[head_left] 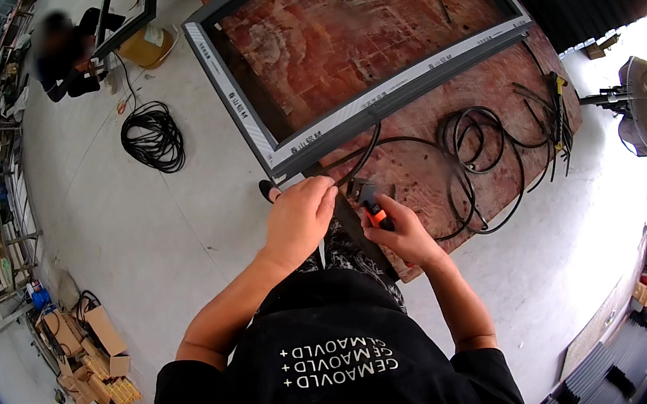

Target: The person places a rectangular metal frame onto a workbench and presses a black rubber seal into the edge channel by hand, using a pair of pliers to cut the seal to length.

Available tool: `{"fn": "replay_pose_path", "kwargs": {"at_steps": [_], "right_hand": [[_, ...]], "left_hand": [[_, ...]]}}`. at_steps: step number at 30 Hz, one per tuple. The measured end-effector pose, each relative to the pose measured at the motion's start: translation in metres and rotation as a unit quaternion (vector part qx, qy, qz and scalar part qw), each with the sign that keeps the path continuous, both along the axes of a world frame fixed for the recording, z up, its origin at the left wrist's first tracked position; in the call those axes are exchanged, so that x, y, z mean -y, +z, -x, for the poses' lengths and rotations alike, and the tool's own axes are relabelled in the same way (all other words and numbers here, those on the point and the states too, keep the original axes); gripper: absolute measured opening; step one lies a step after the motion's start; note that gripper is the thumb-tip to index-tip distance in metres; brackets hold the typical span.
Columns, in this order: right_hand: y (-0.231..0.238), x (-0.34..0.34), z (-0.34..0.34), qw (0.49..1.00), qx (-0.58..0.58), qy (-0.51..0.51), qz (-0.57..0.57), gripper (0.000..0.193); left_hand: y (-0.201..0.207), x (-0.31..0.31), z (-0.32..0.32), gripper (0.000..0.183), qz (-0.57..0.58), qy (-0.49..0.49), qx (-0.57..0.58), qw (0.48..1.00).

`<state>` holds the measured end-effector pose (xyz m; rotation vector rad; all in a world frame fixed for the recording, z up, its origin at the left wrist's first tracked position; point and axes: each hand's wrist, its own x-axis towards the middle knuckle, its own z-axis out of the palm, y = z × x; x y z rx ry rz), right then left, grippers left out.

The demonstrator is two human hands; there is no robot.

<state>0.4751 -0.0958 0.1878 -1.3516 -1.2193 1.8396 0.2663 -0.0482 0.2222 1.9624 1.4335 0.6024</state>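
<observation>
At the table's near left corner, my left hand [301, 219] is closed, its fingers pinching the end of a black rubber strip [405, 139]. The strip runs right across the table into loose coils. Just right of that hand, my right hand [403, 232] is wrapped round a hand cutter [373, 205] with an orange and black handle. The cutter's dark head points away from me, close to the strip. Beyond both hands a dark grey window frame [376, 105], with white printed film on its face, lies on the table.
The worn reddish table [437, 195] carries more black strips and a yellow-black tool [557, 85] at its right edge. A black cable coil [152, 138] lies on the floor at left. A person [67, 56] crouches far left by a yellow bucket [148, 47]. A fan [646, 106] stands right.
</observation>
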Motion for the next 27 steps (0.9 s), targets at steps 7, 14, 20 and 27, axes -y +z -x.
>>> {"fn": "replay_pose_path", "kwargs": {"at_steps": [7, 14, 20, 27], "right_hand": [[0.0, -0.005, 0.03, 0.984, 0.108, 0.051, -0.133, 0.046], [0.006, -0.011, 0.047, 0.958, 0.196, 0.075, -0.196, 0.045], [0.009, -0.017, 0.056, 0.94, 0.219, 0.083, -0.248, 0.047], [0.009, -0.016, 0.057, 0.943, 0.227, 0.083, -0.231, 0.045]], "left_hand": [[-0.002, 0.012, 0.016, 0.01, -0.044, 0.036, -0.032, 0.998], [-0.01, 0.019, 0.029, 0.011, -0.058, 0.073, -0.031, 0.995], [-0.013, 0.022, 0.034, 0.013, -0.082, 0.106, -0.017, 0.991], [-0.016, 0.021, 0.036, 0.013, -0.094, 0.093, -0.023, 0.991]]}}
